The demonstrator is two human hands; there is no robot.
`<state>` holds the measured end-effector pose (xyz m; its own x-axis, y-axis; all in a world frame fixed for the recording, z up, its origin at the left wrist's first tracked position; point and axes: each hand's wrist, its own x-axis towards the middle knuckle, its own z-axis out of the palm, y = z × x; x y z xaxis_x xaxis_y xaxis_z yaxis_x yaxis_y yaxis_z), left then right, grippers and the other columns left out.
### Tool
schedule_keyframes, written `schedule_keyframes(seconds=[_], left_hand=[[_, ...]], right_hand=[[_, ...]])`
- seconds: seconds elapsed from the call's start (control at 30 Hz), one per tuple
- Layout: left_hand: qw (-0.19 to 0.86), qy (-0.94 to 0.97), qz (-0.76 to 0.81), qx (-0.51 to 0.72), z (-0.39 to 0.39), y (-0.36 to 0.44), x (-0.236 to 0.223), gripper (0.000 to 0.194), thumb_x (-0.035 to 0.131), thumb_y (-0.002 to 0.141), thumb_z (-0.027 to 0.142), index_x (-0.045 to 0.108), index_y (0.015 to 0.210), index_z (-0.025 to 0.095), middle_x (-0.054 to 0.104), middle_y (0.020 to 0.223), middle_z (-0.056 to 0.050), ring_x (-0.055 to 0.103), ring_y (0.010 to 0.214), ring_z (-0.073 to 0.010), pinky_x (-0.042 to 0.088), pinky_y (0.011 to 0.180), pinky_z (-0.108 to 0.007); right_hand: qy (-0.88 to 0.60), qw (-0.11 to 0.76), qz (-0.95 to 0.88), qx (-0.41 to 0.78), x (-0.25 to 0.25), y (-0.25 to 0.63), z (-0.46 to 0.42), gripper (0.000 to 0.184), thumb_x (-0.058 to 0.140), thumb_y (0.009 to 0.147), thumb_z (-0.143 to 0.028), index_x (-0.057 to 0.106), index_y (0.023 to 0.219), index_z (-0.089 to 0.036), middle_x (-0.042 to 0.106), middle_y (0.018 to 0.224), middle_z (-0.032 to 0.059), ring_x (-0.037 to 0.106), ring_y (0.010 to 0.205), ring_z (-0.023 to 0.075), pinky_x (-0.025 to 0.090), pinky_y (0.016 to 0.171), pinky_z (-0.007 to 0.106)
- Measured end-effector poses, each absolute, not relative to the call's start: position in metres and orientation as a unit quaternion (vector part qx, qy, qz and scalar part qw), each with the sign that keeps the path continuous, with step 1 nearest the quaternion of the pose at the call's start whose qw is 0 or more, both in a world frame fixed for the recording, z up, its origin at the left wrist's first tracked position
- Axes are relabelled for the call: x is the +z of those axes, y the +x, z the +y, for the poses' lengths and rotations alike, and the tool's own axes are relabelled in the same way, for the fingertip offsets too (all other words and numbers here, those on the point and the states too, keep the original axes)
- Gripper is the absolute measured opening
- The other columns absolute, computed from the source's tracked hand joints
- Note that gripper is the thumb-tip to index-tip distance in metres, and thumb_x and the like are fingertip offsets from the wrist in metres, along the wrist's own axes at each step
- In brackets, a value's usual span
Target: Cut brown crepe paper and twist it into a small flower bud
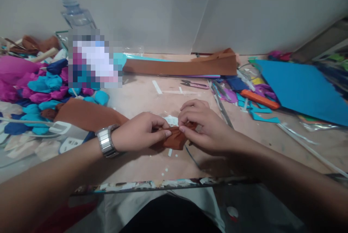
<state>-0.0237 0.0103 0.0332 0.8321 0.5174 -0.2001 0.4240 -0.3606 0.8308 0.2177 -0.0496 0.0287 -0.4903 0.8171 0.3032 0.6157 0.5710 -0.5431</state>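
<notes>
A small gathered piece of brown crepe paper [175, 139] lies just above the table top, pinched from both sides. My left hand [138, 131], with a metal watch on its wrist, grips its left end between thumb and fingers. My right hand [202, 126] pinches its right end, fingers curled over it. A bit of white paper shows behind the brown piece.
A brown paper sheet [89, 115] lies left of my hands and a long brown strip [187, 67] at the back. Pink, teal and blue paper balls [40, 88] pile at the left. Small pink snips [194, 84], an orange cutter [259, 99], a blue sheet [301, 88] and a water bottle [74, 12] stand around.
</notes>
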Motion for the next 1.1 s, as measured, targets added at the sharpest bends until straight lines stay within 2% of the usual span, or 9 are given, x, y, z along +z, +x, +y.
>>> schedule_keyframes(seconds=[0.23,0.4,0.5,0.67,0.8,0.93,1.1], left_hand=[[0.474,0.832,0.284,0.043,0.009,-0.024,0.035,0.024,0.058,0.097,0.031,0.065,0.08,0.016,0.062,0.068,0.002,0.051,0.063,-0.0103,0.038,0.06,-0.022],[0.501,0.825,0.255,0.057,0.004,-0.024,0.039,0.027,0.068,0.092,0.038,0.062,0.076,0.016,0.062,0.068,0.002,0.053,0.062,-0.0105,0.038,0.058,-0.023],[0.524,0.813,0.252,0.037,0.002,-0.024,0.041,0.02,0.067,0.091,0.029,0.063,0.076,0.016,0.064,0.067,0.002,0.055,0.061,-0.0105,0.037,0.057,-0.022],[0.488,0.835,0.253,0.005,0.004,-0.024,0.04,0.007,0.066,0.083,0.021,0.064,0.078,0.017,0.059,0.067,0.003,0.05,0.061,-0.0104,0.033,0.055,-0.023],[0.496,0.837,0.23,-0.023,0.005,-0.024,0.04,0.013,0.065,0.083,0.025,0.059,0.074,0.018,0.049,0.064,0.005,0.042,0.059,-0.0098,0.031,0.053,-0.024],[0.515,0.825,0.227,-0.046,0.005,-0.024,0.039,0.012,0.064,0.082,0.023,0.057,0.074,0.018,0.045,0.064,0.006,0.04,0.058,-0.0097,0.03,0.052,-0.024],[0.53,0.814,0.232,-0.042,0.006,-0.024,0.039,0.025,0.067,0.088,0.038,0.061,0.076,0.017,0.049,0.066,0.005,0.042,0.059,-0.0101,0.032,0.052,-0.023]], right_hand=[[-0.402,0.263,-0.855,0.194,0.027,0.217,-0.051,0.009,0.062,0.097,-0.021,0.066,0.088,-0.022,0.069,0.089,0.0031,0.056,0.114,0.0264,0.037,0.106,0.048],[-0.394,0.264,-0.854,0.216,0.026,0.213,-0.052,0.01,0.06,0.099,-0.021,0.068,0.092,-0.022,0.069,0.09,0.0039,0.057,0.109,0.0244,0.04,0.102,0.045],[-0.392,0.263,-0.852,0.228,0.026,0.211,-0.052,0.01,0.061,0.099,-0.023,0.069,0.095,-0.022,0.069,0.091,0.0044,0.057,0.107,0.0244,0.04,0.102,0.046],[-0.376,0.276,-0.853,0.235,0.022,0.212,-0.053,0.006,0.063,0.097,-0.021,0.068,0.094,-0.022,0.069,0.093,0.0039,0.058,0.108,0.0233,0.04,0.104,0.046],[-0.368,0.272,-0.853,0.251,0.019,0.21,-0.055,0.006,0.062,0.097,-0.021,0.066,0.092,-0.021,0.069,0.093,0.0037,0.058,0.107,0.0227,0.041,0.103,0.045],[-0.367,0.265,-0.85,0.27,0.019,0.207,-0.056,0.007,0.061,0.097,-0.02,0.065,0.092,-0.022,0.069,0.093,0.0035,0.058,0.106,0.0222,0.041,0.101,0.044],[-0.37,0.269,-0.85,0.261,0.02,0.208,-0.053,0.009,0.06,0.098,-0.021,0.064,0.091,-0.021,0.069,0.092,0.0044,0.059,0.101,0.0224,0.042,0.099,0.043]])
